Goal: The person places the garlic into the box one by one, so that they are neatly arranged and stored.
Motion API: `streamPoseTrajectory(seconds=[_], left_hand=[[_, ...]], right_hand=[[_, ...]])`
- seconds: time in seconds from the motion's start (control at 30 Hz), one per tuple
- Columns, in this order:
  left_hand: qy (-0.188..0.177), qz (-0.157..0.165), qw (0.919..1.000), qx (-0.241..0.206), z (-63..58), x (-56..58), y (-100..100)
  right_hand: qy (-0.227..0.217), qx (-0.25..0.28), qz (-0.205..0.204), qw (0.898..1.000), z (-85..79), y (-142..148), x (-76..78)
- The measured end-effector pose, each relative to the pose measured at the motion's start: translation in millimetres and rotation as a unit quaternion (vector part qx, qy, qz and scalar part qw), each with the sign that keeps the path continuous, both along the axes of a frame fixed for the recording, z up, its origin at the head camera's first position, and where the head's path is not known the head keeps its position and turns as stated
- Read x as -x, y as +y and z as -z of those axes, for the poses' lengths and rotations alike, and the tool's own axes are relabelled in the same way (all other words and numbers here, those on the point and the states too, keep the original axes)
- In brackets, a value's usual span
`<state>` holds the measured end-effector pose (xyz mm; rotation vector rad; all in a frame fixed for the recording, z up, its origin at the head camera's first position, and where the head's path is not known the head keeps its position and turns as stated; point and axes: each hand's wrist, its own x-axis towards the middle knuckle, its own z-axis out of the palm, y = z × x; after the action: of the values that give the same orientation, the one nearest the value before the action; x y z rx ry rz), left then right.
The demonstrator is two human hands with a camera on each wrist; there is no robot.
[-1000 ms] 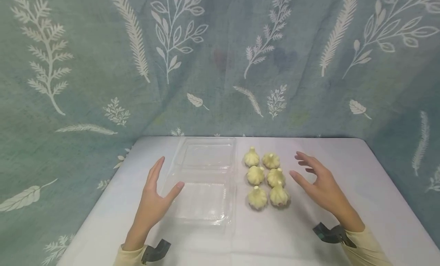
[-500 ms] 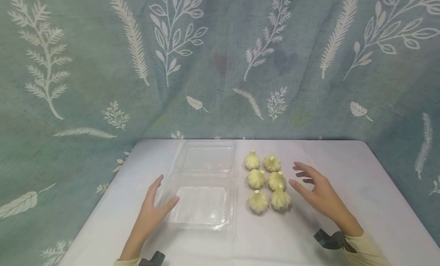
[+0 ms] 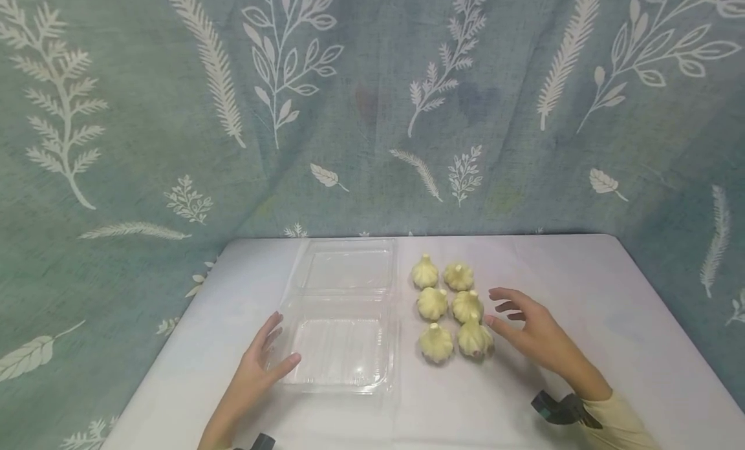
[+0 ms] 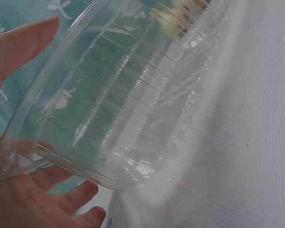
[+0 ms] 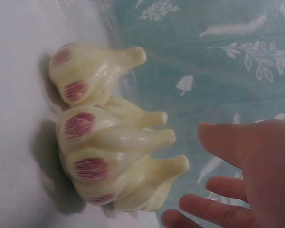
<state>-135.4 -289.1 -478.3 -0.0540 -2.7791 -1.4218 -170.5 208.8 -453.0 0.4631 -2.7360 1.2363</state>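
On a white tabletop point(image 3: 436, 405), a clear plastic container point(image 3: 340, 346) is lying unfolded left of centre, its base nearer the person and its lid point(image 3: 349, 269) on the far side. Its long axis, lid and base together, is running straight away from the person, while the fold between them is crossing left to right. Just right of it, six pale garlic bulbs point(image 3: 432, 304) are standing in two columns of three, their stems pointing mainly upward, some leaning; purple streaks are showing on several sides. The left hand point(image 3: 256, 364) is holding nothing, thumb spread wide from the fingers, at the container's near left edge; whether it is touching, I cannot tell. The right hand point(image 3: 532, 328), also holding nothing, is hovering just beside the right column, with a wide gap between thumb and fingers. Behind, a green-blue cloth point(image 3: 372, 127) with white leaves is hanging.
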Motion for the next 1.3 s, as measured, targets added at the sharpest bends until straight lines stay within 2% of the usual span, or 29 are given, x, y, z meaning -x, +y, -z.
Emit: streamPoseTrajectory(seconds=[0.17, 0.47, 0.8, 0.93, 1.1, 1.3], left_hand=[[-0.015, 0.011, 0.9998, -0.002, 4.3, -2.4, -4], [0.002, 0.047, 0.9987, 0.023, 5.5, -3.0, -8], [-0.032, 0.067, 0.9969, 0.027, 3.8, -4.8, -8], [-0.038, 0.077, 0.9962, 0.01, 7.3, -5.4, -10], [-0.049, 0.084, 0.9944, -0.042, 11.7, -4.4, -10], [-0.047, 0.079, 0.9925, -0.081, 14.4, -1.9, -7]], right_hand=[[-0.013, -0.001, -0.015, 1.0, 4.5, -1, 0.0], [-0.019, -0.001, -0.047, 0.999, 7.8, 3, 1.2], [-0.064, -0.002, -0.053, 0.997, 9.1, 4, 3.8], [-0.081, 0.0, -0.07, 0.994, 10.6, 5, 5.2], [-0.1, -0.002, -0.084, 0.991, 13.4, 5, 6.9], [-0.113, -0.013, -0.095, 0.989, 16.4, 4, 8.3]])
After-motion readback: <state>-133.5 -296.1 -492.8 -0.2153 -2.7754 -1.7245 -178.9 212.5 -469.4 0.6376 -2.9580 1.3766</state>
